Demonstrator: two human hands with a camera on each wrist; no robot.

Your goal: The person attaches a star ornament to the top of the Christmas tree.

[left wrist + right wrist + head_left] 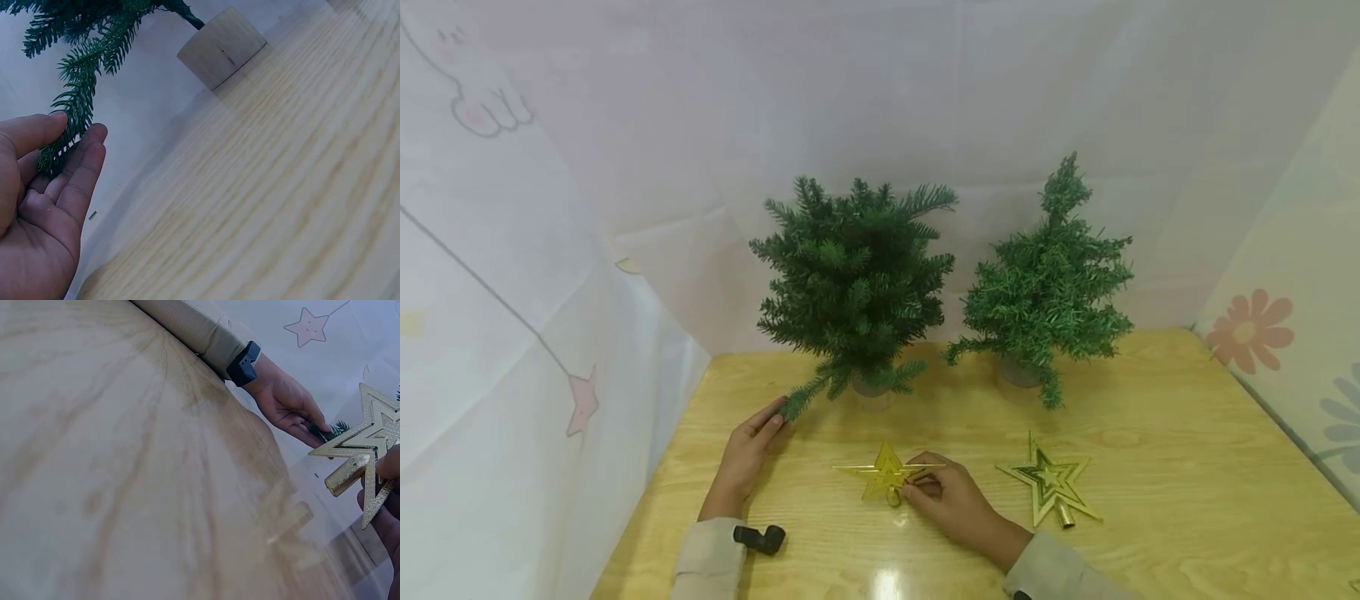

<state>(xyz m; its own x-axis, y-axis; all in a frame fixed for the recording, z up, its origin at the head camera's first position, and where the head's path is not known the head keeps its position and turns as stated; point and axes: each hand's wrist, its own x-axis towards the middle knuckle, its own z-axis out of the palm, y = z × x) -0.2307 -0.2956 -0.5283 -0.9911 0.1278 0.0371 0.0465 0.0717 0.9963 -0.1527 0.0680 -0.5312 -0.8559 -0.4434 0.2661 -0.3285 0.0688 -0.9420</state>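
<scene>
Head view: hands (748,452) (952,502) reach forward, left farther.

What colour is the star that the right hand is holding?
Gold; the star in the right hand shows its colour best in the head view.

The left hand (748,454) is near the left edge of the surface (1187,467), and its forearm (707,554) runs beside this edge, pointing toward the far edge. In the left wrist view its palm is visible; the fingers (81,178) are slightly bent, and the thumb (31,132) is placed opposite to them in a light pinch. The right hand (951,500) is between the two side edges, well apart from each. The right forearm (1052,568) comes slantwise from the near side, with the thumb and fingers pinching and directed toward the left edge.
</scene>
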